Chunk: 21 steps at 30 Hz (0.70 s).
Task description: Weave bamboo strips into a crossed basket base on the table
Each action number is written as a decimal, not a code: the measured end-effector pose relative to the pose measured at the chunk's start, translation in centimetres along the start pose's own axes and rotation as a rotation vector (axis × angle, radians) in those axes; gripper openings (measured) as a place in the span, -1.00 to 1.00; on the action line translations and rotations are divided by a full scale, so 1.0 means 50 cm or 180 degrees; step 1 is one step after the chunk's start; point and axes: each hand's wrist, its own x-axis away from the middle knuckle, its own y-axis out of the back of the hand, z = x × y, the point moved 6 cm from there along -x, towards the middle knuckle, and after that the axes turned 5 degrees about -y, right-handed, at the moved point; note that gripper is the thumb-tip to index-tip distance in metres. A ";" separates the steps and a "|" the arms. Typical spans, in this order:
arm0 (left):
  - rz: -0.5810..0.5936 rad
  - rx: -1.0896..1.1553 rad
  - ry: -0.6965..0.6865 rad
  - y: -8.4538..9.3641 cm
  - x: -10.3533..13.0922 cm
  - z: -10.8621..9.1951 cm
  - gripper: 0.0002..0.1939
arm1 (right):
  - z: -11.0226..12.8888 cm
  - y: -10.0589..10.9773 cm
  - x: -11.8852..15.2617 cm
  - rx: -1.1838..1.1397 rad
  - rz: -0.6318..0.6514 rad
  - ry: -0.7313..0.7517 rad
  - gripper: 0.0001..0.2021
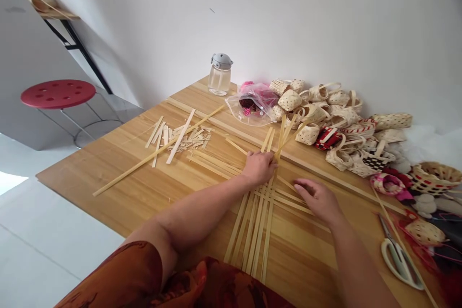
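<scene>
Several long pale bamboo strips (257,231) lie side by side on the wooden table (137,192), crossed by a few strips (288,200) running to the right. My left hand (259,166) rests on the crossing, its fingers closed over the upper strips, which fan up and away. My right hand (317,197) lies flat, fingers apart, pressing on the crosswise strips just right of the crossing.
Loose strips and offcuts (180,140) lie at the table's left. At the back stand a clear bottle (220,75), a plastic bag (252,103) and a heap of small woven baskets (335,120). Scissors (399,255) lie at the right. A red stool (57,93) stands left.
</scene>
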 end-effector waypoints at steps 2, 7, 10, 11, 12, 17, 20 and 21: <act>0.0027 -0.0059 0.0005 -0.001 0.001 -0.003 -0.83 | -0.030 0.012 0.017 0.0067 0.0302 -0.0190 -0.67; 0.0079 -0.0279 -0.0079 -0.001 0.005 -0.012 -0.83 | -0.033 0.004 0.030 -0.0231 0.0839 -0.0334 -0.64; 0.0039 -0.0349 -0.0119 0.001 0.007 -0.013 -0.83 | -0.013 -0.010 0.011 -0.0251 0.0779 -0.0364 -0.67; 0.0021 -0.0366 -0.0116 0.002 0.008 -0.012 -0.83 | -0.006 -0.012 0.002 -0.0249 0.0694 -0.0383 -0.69; 0.0010 -0.0382 -0.0113 0.001 0.009 -0.012 -0.82 | 0.003 -0.015 -0.006 -0.0263 0.0609 -0.0384 -0.69; 0.0078 -0.0420 -0.0049 -0.006 0.010 -0.012 -0.80 | 0.057 -0.052 -0.032 -0.0423 0.0693 -0.0182 -0.72; 0.0159 -0.0393 0.0067 -0.009 0.009 -0.009 -0.77 | 0.072 -0.073 -0.033 -0.0515 0.0762 -0.0163 -0.74; 0.0189 -0.0386 0.0104 -0.009 0.009 -0.008 -0.76 | 0.074 -0.077 -0.031 -0.0550 0.0768 -0.0157 -0.74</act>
